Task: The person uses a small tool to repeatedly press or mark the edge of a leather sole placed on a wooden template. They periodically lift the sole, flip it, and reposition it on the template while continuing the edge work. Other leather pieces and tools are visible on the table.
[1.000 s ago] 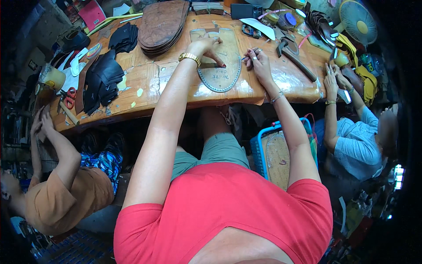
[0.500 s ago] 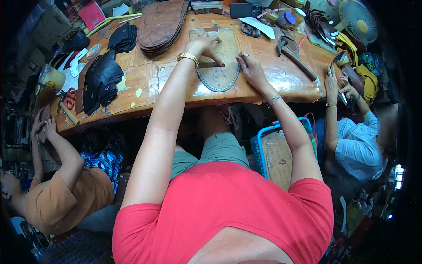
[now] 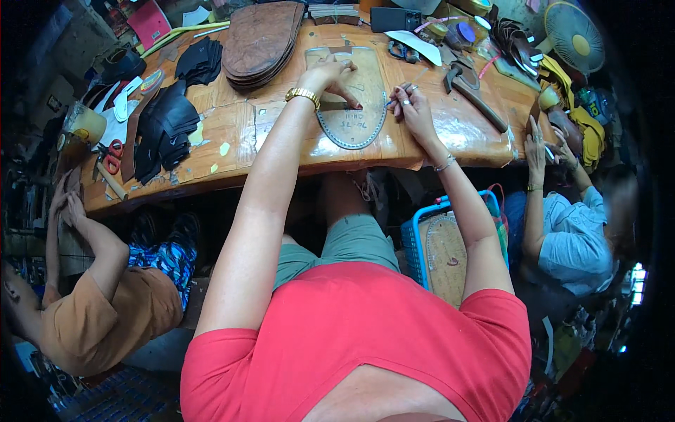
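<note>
In the head view, a tan, U-shaped template [image 3: 355, 132] with holes along its rounded border lies flat on the wooden table [image 3: 228, 119], its curved end toward the middle of the table's near edge and its straight end toward the far edge. The person's left hand [image 3: 335, 79] is spread over the upper part of the template, thumb stretched toward the near edge. The right hand [image 3: 413, 111] is just beside the template's right border, thumb and fingers pinching a slim pen-like tool [image 3: 389, 104] whose tip is by that border; whether it touches is too small to tell. Between this hand and the table's right edge lies a hammer [image 3: 480, 104], its handle slanting toward the near right corner. A dark phone [image 3: 395, 20] lies by the far edge. Left of the template, a stack of brown leather pieces [image 3: 261, 41] reaches toward the far edge, with black leather pieces [image 3: 166, 126] farther left and red-handled scissors [image 3: 110, 157] near the table's left edge. Below the near edge, right of centre, a blue basket [image 3: 415, 254] holds another tan piece [image 3: 445, 257]. Two co-workers sit by the table's left and right ends.
</note>
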The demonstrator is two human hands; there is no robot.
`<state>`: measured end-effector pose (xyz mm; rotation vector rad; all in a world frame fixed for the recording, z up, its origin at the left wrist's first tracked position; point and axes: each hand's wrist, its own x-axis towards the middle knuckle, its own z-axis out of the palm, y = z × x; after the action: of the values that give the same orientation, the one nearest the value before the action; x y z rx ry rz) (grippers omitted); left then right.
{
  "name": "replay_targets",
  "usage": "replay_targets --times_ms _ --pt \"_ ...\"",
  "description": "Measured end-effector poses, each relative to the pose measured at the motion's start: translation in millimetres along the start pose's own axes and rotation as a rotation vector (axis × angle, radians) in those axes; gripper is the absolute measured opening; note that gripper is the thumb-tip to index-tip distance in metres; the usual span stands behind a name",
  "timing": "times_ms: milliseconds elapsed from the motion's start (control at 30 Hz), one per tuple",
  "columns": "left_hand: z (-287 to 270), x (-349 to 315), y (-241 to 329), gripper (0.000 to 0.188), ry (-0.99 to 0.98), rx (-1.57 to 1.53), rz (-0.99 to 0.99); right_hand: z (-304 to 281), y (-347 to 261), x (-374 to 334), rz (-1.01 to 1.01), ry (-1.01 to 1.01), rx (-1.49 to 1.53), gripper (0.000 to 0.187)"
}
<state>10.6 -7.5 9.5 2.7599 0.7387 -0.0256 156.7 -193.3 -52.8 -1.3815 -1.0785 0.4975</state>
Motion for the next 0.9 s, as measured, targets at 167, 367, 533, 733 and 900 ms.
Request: replay_targets --times_ms 167,367,533,733,900 --pt "-1 -3 1 0.117 0.02 0.004 0.019 0 0 -1 -0.044 0.02 -0.026 0.024" --pt "-3 -5 3 0.117 0.019 0.007 0.018 -5 -2 -3 0.013 -0.042 0.012 0.022" --pt "-1 -2 0 0.118 0.015 -0.009 0.015 12 -11 -14 -0.354 -0.013 -0.544 0.022" --pt "3 1 -3 0.115 0.015 0.025 0.032 -4 -7 -7 0.035 -0.034 0.003 0.023" --pt "1 -2 -1 0.115 -0.011 0.029 0.01 12 -7 -15 -0.466 -0.042 -0.544 0.017"
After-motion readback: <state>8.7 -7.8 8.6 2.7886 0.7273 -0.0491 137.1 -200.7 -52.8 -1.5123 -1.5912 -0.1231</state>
